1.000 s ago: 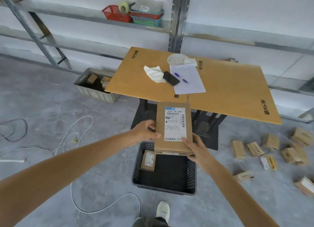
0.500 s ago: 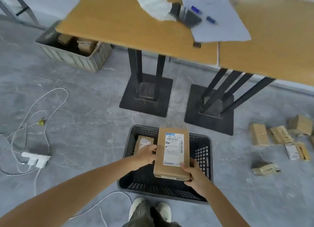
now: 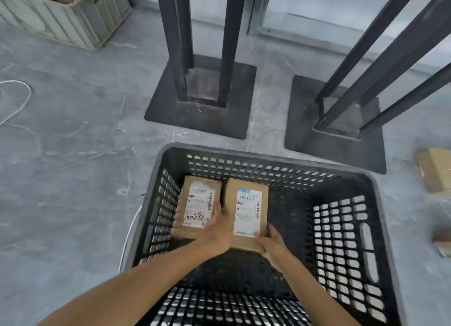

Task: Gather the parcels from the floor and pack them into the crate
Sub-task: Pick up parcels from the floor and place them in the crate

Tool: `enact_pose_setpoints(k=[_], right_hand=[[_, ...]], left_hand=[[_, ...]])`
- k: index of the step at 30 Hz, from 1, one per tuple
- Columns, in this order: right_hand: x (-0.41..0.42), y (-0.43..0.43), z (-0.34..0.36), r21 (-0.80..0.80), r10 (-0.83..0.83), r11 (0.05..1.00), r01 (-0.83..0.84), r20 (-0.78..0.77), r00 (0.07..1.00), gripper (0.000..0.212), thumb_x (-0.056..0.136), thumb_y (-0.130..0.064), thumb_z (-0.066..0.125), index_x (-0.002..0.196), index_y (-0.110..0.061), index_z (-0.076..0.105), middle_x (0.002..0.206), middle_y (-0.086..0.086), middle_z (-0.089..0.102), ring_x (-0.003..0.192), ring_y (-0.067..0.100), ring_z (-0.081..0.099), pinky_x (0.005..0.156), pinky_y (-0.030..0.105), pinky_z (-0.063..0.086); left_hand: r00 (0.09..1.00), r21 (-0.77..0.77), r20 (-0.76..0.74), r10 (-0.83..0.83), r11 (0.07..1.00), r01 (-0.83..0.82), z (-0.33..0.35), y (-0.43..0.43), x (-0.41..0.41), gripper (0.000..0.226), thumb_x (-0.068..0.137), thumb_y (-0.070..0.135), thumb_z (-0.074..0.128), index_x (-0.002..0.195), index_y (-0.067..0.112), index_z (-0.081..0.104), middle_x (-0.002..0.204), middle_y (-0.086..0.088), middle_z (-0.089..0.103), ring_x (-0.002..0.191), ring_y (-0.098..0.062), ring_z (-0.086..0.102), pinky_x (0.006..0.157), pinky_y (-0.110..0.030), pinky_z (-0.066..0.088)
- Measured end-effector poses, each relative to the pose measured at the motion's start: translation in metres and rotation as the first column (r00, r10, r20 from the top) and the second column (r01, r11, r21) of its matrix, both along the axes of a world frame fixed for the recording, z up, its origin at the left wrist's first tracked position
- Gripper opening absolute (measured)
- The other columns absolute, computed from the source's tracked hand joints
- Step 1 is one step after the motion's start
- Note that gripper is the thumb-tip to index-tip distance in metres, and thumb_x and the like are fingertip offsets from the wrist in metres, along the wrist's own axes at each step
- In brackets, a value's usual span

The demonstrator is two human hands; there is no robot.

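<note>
Grey bin (image 3: 61, 15), far left, cardboard inside. Black crate (image 3: 341, 240), centre: labelled parcel (image 3: 197, 203) lies by its left wall; second parcel (image 3: 247, 213) just beside it, label up, low inside. Left hand (image 3: 217, 230) grips the second parcel's left edge; right hand (image 3: 273, 242) grips its near right corner. Loose parcel (image 3: 436, 171) on floor (image 3: 73, 179), far right.

**Tally from my feed**

I count one black crate (image 3: 341, 228) with two parcels in it, the handwritten parcel (image 3: 195, 203) and the blue-label parcel (image 3: 247, 211). Two hands are in it: left hand (image 3: 217, 230) and right hand (image 3: 273, 245). Two more parcels lie on the floor at the right edge, the upper floor parcel (image 3: 435, 171) and the lower floor parcel (image 3: 443, 244). There is one grey bin (image 3: 73, 20). I make out two table bases, the left base (image 3: 170, 115) with two posts and the right base (image 3: 317, 150) with three bars. Two stretches of white cable show: far cable (image 3: 29, 93) and near cable (image 3: 130, 230).
</note>
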State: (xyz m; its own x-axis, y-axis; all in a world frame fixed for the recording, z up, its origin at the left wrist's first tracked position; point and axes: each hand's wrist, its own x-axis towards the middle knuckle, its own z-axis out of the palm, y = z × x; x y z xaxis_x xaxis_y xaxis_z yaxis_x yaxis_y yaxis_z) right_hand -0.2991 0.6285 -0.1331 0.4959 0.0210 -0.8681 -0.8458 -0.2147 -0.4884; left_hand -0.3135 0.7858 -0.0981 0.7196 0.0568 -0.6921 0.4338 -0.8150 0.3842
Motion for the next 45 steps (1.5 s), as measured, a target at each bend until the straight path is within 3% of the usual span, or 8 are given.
enact_pose_setpoints(k=[4,10,19,23,29,34,40,45], right_hand=[[-0.016,0.010,0.000,-0.183,0.061,0.982,-0.038,0.117,0.991,0.057,0.089,-0.014,0.062,0.140,-0.016,0.038,0.133,0.006,0.055,0.114,0.023,0.056,0.092,0.040,0.051],[-0.002,0.006,0.102,-0.288,0.175,0.951,-0.114,0.197,0.965,0.052,0.094,-0.025,0.055,0.143,-0.020,0.036,0.139,0.008,0.047,0.123,0.023,0.048,0.090,0.030,0.040],[0.031,0.008,0.463,-0.333,0.295,0.930,-0.152,0.434,0.851,0.031,0.097,-0.018,0.046,0.127,-0.017,0.051,0.096,0.000,0.057,0.072,0.002,0.051,0.058,0.016,0.036],[0.045,0.015,0.620,-0.279,0.218,0.957,-0.084,0.492,0.843,0.032,0.097,-0.011,0.044,0.129,-0.013,0.051,0.105,0.004,0.059,0.065,0.004,0.047,0.052,0.017,0.036],[0.041,-0.004,0.798,-0.290,0.188,0.957,0.005,0.633,0.751,0.029,0.096,-0.018,0.042,0.123,-0.022,0.048,0.070,-0.003,0.056,0.053,0.015,0.047,0.045,0.029,0.042],[0.016,-0.055,0.864,-0.319,0.215,0.945,0.067,0.763,0.609,0.028,0.097,-0.019,0.042,0.124,-0.020,0.049,0.067,0.000,0.055,0.050,0.015,0.043,0.046,0.027,0.030],[-0.030,-0.167,0.898,-0.265,0.106,0.936,0.232,0.840,0.532,0.026,0.096,-0.015,0.047,0.121,-0.016,0.052,0.105,0.003,0.062,0.091,0.017,0.056,0.068,0.026,0.040],[-0.070,-0.276,0.922,-0.232,0.014,0.888,0.397,0.876,0.482,0.025,0.096,-0.013,0.044,0.118,-0.018,0.053,0.101,0.002,0.065,0.079,0.013,0.056,0.060,0.018,0.041]], left_hand=[[0.907,0.377,-0.056,-0.417,0.833,0.406,-0.003,-0.006,-0.018,0.093,0.080,0.005,0.064,0.150,0.003,0.003,0.157,-0.015,-0.011,0.143,-0.036,0.004,0.114,-0.042,0.025],[0.917,0.352,0.048,-0.397,0.866,0.356,0.081,0.014,-0.009,0.069,0.082,0.003,0.060,0.143,0.006,0.028,0.150,-0.014,0.022,0.140,-0.031,0.017,0.108,-0.043,0.033],[0.927,0.269,0.290,-0.236,0.950,0.158,0.436,0.021,0.025,0.026,0.094,0.021,0.051,0.119,0.015,0.051,0.122,-0.008,0.055,0.110,-0.024,0.052,0.090,-0.037,0.047],[0.886,0.332,0.358,-0.295,0.927,0.175,0.605,0.018,0.048,0.031,0.095,0.016,0.046,0.124,0.009,0.047,0.121,-0.011,0.053,0.115,-0.031,0.047,0.087,-0.042,0.044],[0.745,0.334,0.550,-0.377,0.917,0.218,0.796,-0.004,0.066,0.032,0.097,0.018,0.041,0.128,0.011,0.044,0.116,-0.009,0.054,0.106,-0.028,0.051,0.076,-0.038,0.043],[0.619,0.350,0.660,-0.426,0.903,0.248,0.872,-0.030,0.060,0.036,0.095,0.017,0.045,0.130,0.012,0.045,0.118,-0.010,0.056,0.103,-0.027,0.055,0.078,-0.039,0.051],[0.468,0.393,0.716,-0.518,0.853,0.342,0.921,-0.115,0.043,0.039,0.096,0.020,0.043,0.134,0.012,0.041,0.124,-0.011,0.055,0.110,-0.027,0.052,0.085,-0.042,0.050],[0.349,0.398,0.752,-0.559,0.808,0.435,0.954,-0.212,0.029,0.038,0.095,0.017,0.040,0.133,0.011,0.043,0.130,-0.008,0.052,0.122,-0.027,0.045,0.094,-0.043,0.044]])
